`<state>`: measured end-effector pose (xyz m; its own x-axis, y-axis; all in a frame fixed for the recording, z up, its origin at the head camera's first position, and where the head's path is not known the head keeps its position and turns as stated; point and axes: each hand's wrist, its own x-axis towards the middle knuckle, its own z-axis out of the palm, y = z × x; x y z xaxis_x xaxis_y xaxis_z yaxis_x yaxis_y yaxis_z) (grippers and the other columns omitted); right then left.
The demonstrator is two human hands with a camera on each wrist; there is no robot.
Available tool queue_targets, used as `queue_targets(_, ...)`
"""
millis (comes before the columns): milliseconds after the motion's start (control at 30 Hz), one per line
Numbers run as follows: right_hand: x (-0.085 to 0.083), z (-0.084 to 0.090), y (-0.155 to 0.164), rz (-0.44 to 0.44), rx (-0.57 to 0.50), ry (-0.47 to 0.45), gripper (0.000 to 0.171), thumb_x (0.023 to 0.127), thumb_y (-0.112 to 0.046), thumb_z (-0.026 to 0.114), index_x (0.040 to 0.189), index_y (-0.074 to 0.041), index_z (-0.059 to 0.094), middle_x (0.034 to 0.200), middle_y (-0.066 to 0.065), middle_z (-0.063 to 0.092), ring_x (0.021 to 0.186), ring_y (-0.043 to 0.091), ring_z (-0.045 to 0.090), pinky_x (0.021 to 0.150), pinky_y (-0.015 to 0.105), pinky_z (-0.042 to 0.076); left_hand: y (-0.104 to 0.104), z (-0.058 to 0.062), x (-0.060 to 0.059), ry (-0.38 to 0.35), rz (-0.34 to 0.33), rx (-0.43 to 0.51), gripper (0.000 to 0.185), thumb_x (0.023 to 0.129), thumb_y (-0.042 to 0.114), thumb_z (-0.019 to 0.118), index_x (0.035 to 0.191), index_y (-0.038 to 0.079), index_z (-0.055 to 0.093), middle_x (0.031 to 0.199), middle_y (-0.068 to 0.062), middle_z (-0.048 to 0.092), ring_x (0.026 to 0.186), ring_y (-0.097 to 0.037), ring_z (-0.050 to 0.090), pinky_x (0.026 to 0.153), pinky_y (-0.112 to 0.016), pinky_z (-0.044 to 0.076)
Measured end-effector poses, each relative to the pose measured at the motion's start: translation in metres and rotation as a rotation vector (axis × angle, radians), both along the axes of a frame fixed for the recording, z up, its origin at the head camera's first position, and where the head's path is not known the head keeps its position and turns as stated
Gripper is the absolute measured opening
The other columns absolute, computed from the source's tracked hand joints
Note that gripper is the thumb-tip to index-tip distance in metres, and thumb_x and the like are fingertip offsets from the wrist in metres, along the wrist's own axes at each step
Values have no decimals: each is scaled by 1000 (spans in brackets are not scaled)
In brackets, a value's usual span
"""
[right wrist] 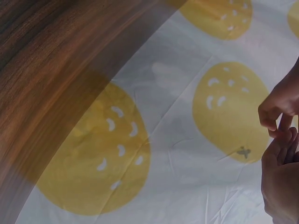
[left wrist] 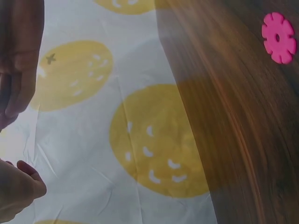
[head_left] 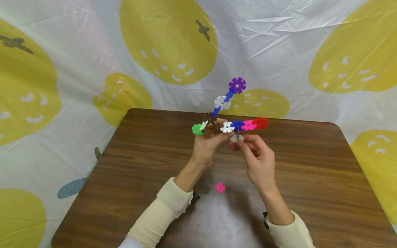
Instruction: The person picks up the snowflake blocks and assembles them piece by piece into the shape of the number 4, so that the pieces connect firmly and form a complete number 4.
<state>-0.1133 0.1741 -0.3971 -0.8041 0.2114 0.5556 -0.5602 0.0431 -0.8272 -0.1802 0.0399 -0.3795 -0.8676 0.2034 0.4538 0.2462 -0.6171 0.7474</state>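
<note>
In the head view, my left hand (head_left: 205, 150) grips a structure of slotted snowflake discs by its brown discs (head_left: 214, 127). One arm of it rises through a white disc (head_left: 222, 102) to a purple disc (head_left: 237, 85). Another runs right through a white disc (head_left: 227, 127), a blue disc (head_left: 237, 125), a pink disc (head_left: 248, 125) and a red disc (head_left: 260, 123). At the left end is a green disc (head_left: 197, 129). My right hand (head_left: 260, 167) pinches a white disc (head_left: 234, 139) under the blue one, where a thin dark piece stands edge-on.
A loose pink disc (head_left: 220, 187) and a dark brown disc (head_left: 205, 189) lie on the wooden table (head_left: 149, 155), below the hands. A white cloth (head_left: 93, 51) with yellow fruit prints hangs behind and beside the table.
</note>
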Motion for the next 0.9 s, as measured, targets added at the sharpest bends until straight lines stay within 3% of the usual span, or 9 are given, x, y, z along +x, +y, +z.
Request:
queue_targets(167,1,-1,-2,3,24,0,10,99,5,62,103,13,64,89,-3,80,84,11,78,79,24,63,1,-1,2,20,25,10,58,79,-26,61,94,27,75,93,15,74,86,-3,68,81,-20,56)
queue_targets(567,2,-5,-1,43,-1,32,13,97,8,62,108,15,64,88,0,79,81,11,77,77,25,63,2,-2,9,-13,31,23,54,78,-23,62,92,27,74,89,15,74,85,-3,68,82,-21,57)
queue_targets(900,8,-5,4,8,74,-73,18,98,2,65,115,7,67,89,-2,80,83,11,78,79,25,63,-3,-2,8,-6,46,32,56,78,-25,61,92,28,74,91,15,74,88,-3,68,84,-21,57)
